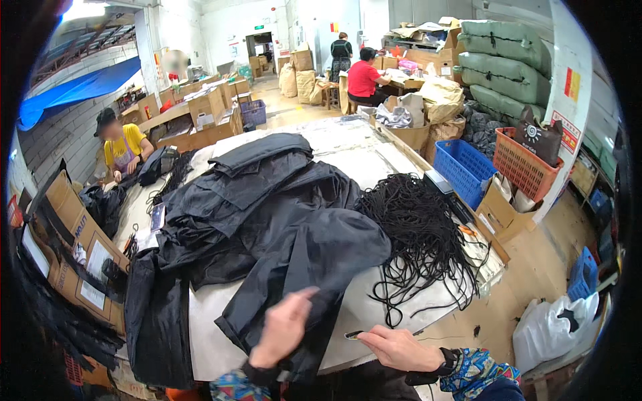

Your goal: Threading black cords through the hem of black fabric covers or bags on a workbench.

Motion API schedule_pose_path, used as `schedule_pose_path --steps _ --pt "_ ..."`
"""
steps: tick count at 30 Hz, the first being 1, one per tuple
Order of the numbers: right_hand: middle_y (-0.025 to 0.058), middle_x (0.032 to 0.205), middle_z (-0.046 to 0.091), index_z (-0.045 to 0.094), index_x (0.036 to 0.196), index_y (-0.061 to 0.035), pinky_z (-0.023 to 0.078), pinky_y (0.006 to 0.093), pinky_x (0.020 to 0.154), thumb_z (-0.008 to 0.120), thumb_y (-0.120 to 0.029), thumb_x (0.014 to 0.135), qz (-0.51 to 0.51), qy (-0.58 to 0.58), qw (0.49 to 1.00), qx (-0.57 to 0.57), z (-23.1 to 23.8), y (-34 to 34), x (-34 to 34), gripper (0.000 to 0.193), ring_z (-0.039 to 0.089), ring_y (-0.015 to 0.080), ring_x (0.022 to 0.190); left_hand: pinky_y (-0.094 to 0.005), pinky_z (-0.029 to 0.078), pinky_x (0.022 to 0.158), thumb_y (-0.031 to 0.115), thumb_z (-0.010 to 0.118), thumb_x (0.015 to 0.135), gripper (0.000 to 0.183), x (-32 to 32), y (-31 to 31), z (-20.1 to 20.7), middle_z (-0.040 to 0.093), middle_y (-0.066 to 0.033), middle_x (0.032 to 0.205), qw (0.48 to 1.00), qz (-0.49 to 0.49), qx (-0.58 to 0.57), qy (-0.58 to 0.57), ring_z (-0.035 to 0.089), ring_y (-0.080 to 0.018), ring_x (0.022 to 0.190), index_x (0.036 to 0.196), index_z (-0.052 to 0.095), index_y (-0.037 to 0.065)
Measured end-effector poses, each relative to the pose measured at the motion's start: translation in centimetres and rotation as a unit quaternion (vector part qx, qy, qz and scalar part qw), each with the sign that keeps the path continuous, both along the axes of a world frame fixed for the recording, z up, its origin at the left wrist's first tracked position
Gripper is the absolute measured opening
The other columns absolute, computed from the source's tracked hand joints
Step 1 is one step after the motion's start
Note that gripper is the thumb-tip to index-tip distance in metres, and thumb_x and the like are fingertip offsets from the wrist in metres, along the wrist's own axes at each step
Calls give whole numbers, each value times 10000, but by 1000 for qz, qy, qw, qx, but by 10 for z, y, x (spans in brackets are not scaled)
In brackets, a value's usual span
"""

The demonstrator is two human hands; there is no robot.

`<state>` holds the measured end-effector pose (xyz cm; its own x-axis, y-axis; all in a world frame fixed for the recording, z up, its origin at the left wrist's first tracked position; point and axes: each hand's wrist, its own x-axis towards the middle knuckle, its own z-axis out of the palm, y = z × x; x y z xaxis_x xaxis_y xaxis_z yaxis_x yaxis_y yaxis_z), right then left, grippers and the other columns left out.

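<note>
While the worktop spreads beneath, black garments lie heaped beside cords, which could snag if cloth were dragged across. A carton bears print and labels too small to read. The left hand blurs, its fingers' state untellable; the right hand pinches a small dark item, droppable if loosened.

I count one bare left hand and one bare right hand at the pale paper-covered table, one large black cord heap on its right, three stacked bulky green bales beyond it.
</note>
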<state>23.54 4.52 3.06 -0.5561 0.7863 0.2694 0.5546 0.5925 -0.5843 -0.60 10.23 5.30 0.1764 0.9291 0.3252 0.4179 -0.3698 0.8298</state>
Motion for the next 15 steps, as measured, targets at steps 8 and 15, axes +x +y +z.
schedule_pose_path --steps 8,15 --pt "102 812 534 565 1052 -38 471 390 502 569 -54 843 -22 15 1000 11 -7 -14 6 210 581 312 638 -310 461 745 127 549 902 227 -207 104 28 617 -124 910 931 345 116 27 585 -196 770 1053 548 -43" --pt "116 765 518 558 981 -34 456 399 493 574 -133 875 -41 -22 999 13 -24 3 -7 146 566 323 617 -509 316 1015 168 628 807 452 -104 25 -17 511 -196 1239 927 150 128 319 438 -372 1211 1214 506 11"
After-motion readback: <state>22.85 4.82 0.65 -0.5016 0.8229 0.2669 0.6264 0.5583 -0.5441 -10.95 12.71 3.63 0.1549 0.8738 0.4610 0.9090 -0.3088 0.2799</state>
